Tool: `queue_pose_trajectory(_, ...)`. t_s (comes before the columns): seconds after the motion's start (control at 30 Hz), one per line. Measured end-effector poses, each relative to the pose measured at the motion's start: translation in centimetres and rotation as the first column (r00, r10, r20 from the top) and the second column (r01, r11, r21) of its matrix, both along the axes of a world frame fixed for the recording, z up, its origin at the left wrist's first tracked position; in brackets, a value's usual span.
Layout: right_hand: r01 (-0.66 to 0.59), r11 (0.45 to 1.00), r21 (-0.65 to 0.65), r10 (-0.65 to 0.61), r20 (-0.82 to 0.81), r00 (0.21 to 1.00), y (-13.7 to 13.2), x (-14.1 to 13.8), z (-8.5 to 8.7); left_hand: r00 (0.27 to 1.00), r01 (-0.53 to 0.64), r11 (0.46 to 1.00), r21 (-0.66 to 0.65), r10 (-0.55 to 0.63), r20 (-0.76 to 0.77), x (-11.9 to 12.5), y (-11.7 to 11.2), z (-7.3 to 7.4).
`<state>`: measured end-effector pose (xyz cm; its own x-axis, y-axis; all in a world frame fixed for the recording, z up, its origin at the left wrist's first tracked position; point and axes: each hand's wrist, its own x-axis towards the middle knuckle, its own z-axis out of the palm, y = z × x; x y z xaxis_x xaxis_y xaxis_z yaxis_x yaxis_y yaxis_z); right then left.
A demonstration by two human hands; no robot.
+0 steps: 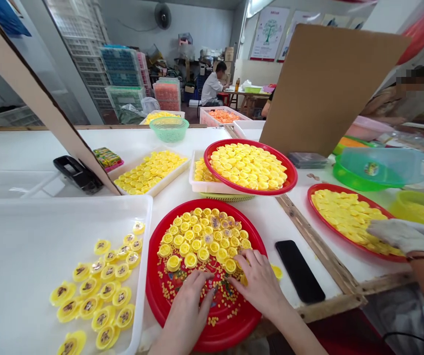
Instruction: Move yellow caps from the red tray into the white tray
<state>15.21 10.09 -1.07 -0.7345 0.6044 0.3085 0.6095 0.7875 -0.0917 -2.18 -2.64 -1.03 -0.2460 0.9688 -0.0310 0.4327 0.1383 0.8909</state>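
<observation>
Heads up, with your left hand [184,308] and right hand [256,283] low over the yellow plastic caps [197,241], those spread-apart fingers [247,259] could flick some off the red plastic tray [151,291].

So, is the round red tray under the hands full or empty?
The red tray is partly full: round yellow pieces crowd its far half, small yellow granules scatter near the left hand, and bare red shows between.

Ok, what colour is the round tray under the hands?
The tray is red, with a colourful print partly hidden under the yellow parts; head view shows it.
</observation>
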Motion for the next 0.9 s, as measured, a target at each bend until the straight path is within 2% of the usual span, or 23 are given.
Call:
queue_pose_trajectory(0.13,-0.009,1.000,0.016,0.009,0.018,1.000,-0.4,-0.8,-0.8,0.998,-0.038,0.999,-0.013,0.039,0.058,0.1,0.0,-0.3)
queue_pose_trajectory(0.23,-0.037,0.998,-0.048,0.034,-0.051,0.998,-1.6,-1.6,-0.8,0.975,-0.054,0.994,-0.099,0.073,0.211,0.6,0.2,-0.8)
queue_pose_trajectory(0.37,-0.090,0.986,-0.142,0.059,-0.208,0.976,-3.5,-2.9,-0.4,0.835,-0.094,0.988,-0.123,0.145,0.531,1.0,0.6,-1.3)
queue_pose_trajectory(0.47,-0.158,0.970,-0.183,0.111,-0.246,0.963,-4.0,-3.2,-0.4,0.778,-0.183,0.977,-0.112,0.213,0.591,-0.2,0.6,-0.9)
queue_pose_trajectory(0.53,-0.216,0.968,-0.125,0.195,-0.162,0.967,-3.8,-3.1,-0.6,0.765,-0.259,0.958,-0.121,0.279,0.580,-1.3,0.3,-0.4)
queue_pose_trajectory(0.6,-0.279,0.960,-0.027,0.280,0.016,0.960,-3.5,-3.4,-1.0,0.756,-0.335,0.935,-0.119,0.342,0.558,-2.2,-0.1,0.0)
queue_pose_trajectory(0.7,-0.394,0.919,0.009,0.380,0.248,0.891,-3.3,-4.8,-1.8,0.735,-0.386,0.917,-0.101,0.372,0.568,-2.4,-0.5,0.0)
queue_pose_trajectory(0.77,-0.450,0.893,-0.005,0.432,0.286,0.855,-3.6,-6.0,-2.6,0.716,-0.378,0.920,-0.101,0.360,0.598,-2.0,-0.5,-0.3)
queue_pose_trajectory(0.9,-0.512,0.859,-0.016,0.500,0.243,0.831,-4.1,-6.7,-4.5,0.672,-0.359,0.925,-0.122,0.347,0.654,-1.3,-0.5,-0.8)
